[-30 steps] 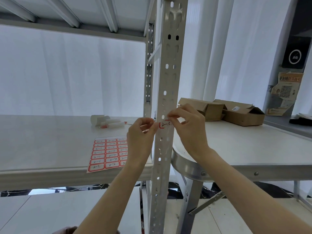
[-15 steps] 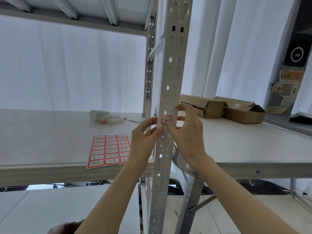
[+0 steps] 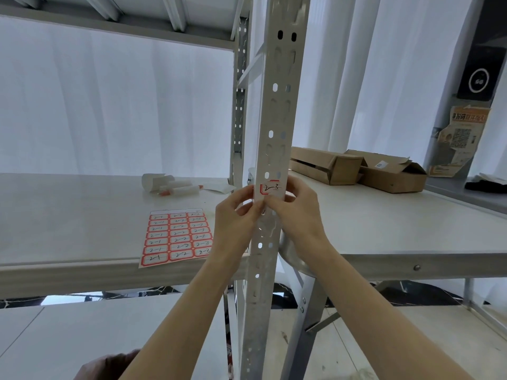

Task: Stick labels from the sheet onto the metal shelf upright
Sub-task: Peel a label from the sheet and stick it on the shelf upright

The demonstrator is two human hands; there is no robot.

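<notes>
Label (image 3: 270, 187), red-edged w/ "2-3" handwritten, is sitting on the front of the metal shelf upright (image 3: 277, 119), right betw. both sets of fingers. Left hand (image 3: 236, 215) is curling narrow fingers onto the label's left edge. Right hand (image 3: 297, 212) is pinching it too, thumb at its bottom edge, fingers round the upright's right side. Label sheet (image 3: 177, 238) is lying on the shelf (image 3: 68, 215), just left of the left fingers. Cardboard boxes (image 3: 356, 168) are sitting on the tabletop (image 3: 384, 229), beyond the right fingers.
</notes>
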